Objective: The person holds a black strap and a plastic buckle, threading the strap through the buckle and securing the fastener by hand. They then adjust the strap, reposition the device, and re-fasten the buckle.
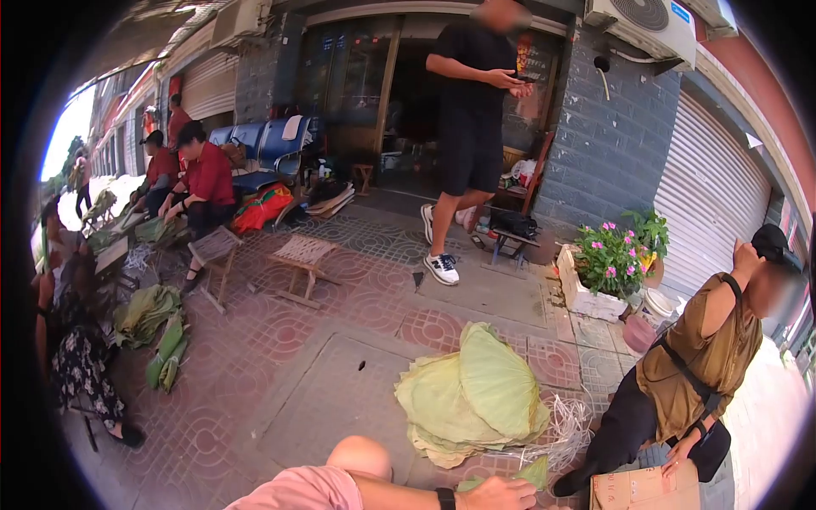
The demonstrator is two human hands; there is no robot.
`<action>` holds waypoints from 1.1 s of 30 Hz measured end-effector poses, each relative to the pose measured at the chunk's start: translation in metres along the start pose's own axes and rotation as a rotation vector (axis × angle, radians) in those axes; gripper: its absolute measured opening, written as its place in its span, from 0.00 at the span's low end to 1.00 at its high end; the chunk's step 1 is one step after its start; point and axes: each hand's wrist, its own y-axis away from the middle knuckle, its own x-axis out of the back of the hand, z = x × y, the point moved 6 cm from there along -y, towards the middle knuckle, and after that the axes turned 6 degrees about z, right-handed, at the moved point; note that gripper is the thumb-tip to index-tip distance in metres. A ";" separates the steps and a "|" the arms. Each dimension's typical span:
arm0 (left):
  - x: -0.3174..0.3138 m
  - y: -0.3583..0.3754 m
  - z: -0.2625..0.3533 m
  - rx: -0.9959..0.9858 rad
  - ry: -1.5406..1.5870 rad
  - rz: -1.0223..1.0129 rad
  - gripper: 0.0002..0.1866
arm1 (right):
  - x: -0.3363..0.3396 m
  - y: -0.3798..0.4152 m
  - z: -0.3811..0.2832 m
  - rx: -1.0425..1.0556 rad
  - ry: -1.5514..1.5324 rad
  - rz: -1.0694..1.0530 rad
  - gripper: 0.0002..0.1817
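Observation:
My left hand [501, 493] reaches in from the bottom edge, below a pink sleeve and a black wristband. Its fingers are curled at a green leaf piece [534, 473], which shows just beyond them; the frame edge cuts off part of the hand. Past it lies a stack of large, pale green, dried leaves [472, 391], resembling lotus leaves, on the paving. White plastic strings [568, 432] lie in a tangle at the stack's right side. My right hand is out of view.
At right, a seated person [697, 357] rests one hand on a cardboard box [646, 489]. Someone in black [472, 110] stands by the doorway. A white flower planter [595, 289], a folding stool [302, 259], more leaves [153, 319] and several seated people are around.

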 end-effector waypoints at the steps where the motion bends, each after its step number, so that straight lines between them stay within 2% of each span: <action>1: 0.002 0.000 -0.001 0.033 0.020 0.016 0.08 | 0.000 0.001 0.003 -0.038 -0.044 0.024 0.04; 4: 0.006 -0.006 -0.001 0.040 0.101 -0.018 0.09 | -0.003 0.006 0.015 -0.199 -0.184 0.032 0.04; 9: -0.007 -0.005 0.002 -0.009 0.125 -0.152 0.09 | -0.014 0.025 0.039 -0.564 -0.514 -0.085 0.06; 11: -0.015 -0.003 0.003 -0.095 0.082 -0.148 0.09 | -0.017 0.027 0.039 -0.524 -0.509 -0.114 0.07; 12: -0.017 -0.002 0.005 -0.137 0.059 -0.140 0.10 | -0.014 0.023 0.034 -0.397 -0.404 -0.121 0.06; 14: -0.014 -0.004 0.004 -0.028 -0.039 -0.175 0.09 | -0.008 0.016 0.022 -0.144 -0.192 -0.113 0.06; 15: -0.012 -0.005 0.002 0.023 -0.087 -0.197 0.09 | -0.007 0.014 0.020 -0.147 -0.135 -0.149 0.06; 19: -0.014 -0.001 -0.011 0.142 0.019 -0.169 0.10 | -0.010 0.009 0.015 -0.120 -0.037 -0.076 0.06; 22: -0.007 -0.002 -0.013 0.303 0.090 -0.179 0.09 | -0.010 0.007 0.013 -0.169 -0.088 -0.014 0.06; 24: 0.000 -0.002 -0.012 0.373 0.185 -0.145 0.10 | -0.020 0.018 0.024 -0.274 -0.202 0.059 0.07; 27: -0.002 -0.001 -0.019 0.618 0.286 -0.193 0.10 | -0.028 0.026 0.032 -0.450 -0.233 0.049 0.08; 30: -0.018 0.013 -0.034 0.757 0.461 -0.093 0.10 | -0.045 0.036 0.050 -0.678 -0.280 -0.045 0.05; 33: -0.013 0.005 -0.034 0.833 0.486 -0.193 0.07 | -0.040 0.022 0.049 -0.579 -0.228 -0.082 0.04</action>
